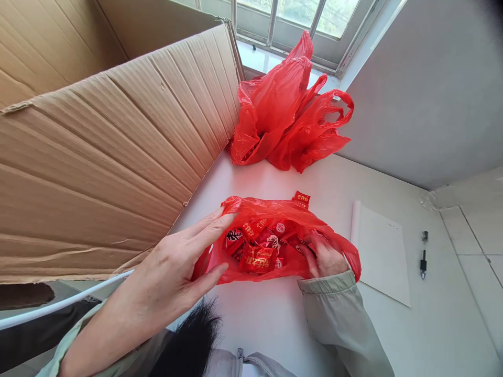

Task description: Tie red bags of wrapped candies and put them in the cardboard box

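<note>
Red plastic is under the fingers of both hands. The left hand [173,277] has its fingers stretched and a little spread; the index finger lies along the left rim of the red bag [334,243] and the thumb presses the lower edge, so the mouth of the bag is kept wide. It pinches only this thin plastic. The right hand [324,256] is inside the right part of the bag, with fingers curled; I cannot tell if they close on a candy or only on the plastic, because the bag film covers them partly.

Inside the bag lie the wrapped candies [257,251], red with white and gold print, in a loose heap between the two hands. One small red candy [302,199] sits just beside the upper rim of the bag, outside.

The bag rests on the white table [275,319], near its front edge. Behind it lies a heap of more red plastic bags [283,115], close to the window. A big cardboard flap [102,157] stands at the left. At the right lie a white paper sheet [383,256] and, further, a pen [423,256].
</note>
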Available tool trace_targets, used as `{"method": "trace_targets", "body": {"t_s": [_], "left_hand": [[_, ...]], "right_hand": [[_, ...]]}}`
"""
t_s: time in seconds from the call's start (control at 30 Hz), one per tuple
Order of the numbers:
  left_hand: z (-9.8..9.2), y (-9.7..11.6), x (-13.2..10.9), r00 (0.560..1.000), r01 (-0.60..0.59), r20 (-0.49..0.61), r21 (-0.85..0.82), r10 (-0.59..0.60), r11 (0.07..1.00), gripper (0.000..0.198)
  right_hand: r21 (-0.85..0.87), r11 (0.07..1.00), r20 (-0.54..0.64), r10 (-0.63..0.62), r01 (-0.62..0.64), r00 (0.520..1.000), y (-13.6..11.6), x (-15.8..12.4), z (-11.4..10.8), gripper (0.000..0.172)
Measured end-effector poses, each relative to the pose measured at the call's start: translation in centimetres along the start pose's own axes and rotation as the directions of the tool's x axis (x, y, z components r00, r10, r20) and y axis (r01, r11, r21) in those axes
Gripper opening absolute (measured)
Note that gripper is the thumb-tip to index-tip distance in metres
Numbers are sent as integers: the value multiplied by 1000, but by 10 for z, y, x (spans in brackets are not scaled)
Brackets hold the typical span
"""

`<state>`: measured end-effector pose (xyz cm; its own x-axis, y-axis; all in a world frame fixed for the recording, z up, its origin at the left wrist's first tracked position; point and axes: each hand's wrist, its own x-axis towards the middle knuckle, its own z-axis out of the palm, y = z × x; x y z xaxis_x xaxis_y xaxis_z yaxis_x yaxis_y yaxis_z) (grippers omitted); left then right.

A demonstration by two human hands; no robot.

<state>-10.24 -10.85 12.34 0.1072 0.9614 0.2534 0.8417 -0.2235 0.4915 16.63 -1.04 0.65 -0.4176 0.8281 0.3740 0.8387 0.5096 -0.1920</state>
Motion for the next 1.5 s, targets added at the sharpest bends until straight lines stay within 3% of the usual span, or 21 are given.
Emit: {"method": "trace_targets", "body": {"t_s": [0.13,0.27,0.33,0.43,0.5,0.6,0.67,0.8,0.87,1.1,1.3,1.4,1.5], "left_hand": [[1,2,1,1000,13,1,32,-13,999,54],[2,4,3,999,27,25,41,-28,999,51],[3,5,2,999,26,31,35,-27,999,51],[6,3,1,999,25,30,32,-26,999,50],[7,3,1,999,30,31,33,-31,999,51],[7,3,0,999,31,18,32,-31,999,53],[7,3,-1,1000,29,10,32,-29,999,51],[7,3,0,1000,13,-6,36,-13,999,50],[7,4,1,1000,16,-5,37,-16,999,48],[5,6,7,997,69,-38,9,-69,998,45],[7,0,8,982,158,-100,-19,-159,987,50],[8,-3,6,974,210,-84,-21,-211,977,52],[5,-4,6,967,239,-85,-30,-241,971,51]], "right_hand": [[-63,998,-72,17,-22,997,-16,1,-1,34],[109,963,-33,-245,247,969,-40,1,4,33],[152,941,24,-308,301,951,-49,-1,8,34],[189,932,-29,-310,310,950,-52,-9,10,18],[239,909,-85,-331,341,940,-49,-16,4,19],[324,869,-15,-391,374,920,-45,-28,-6,23],[363,866,30,-379,344,925,-45,-37,-10,23],[400,869,-64,-290,291,955,-50,-48,-7,26],[406,872,-56,-276,275,959,-51,-47,-7,28],[301,929,67,-246,216,967,-47,-21,-4,29],[208,960,4,-191,186,982,-48,4,22,18],[206,948,-90,-228,242,970,-53,1,7,24],[240,907,-198,-304,347,932,-47,-8,-37,47]]}}
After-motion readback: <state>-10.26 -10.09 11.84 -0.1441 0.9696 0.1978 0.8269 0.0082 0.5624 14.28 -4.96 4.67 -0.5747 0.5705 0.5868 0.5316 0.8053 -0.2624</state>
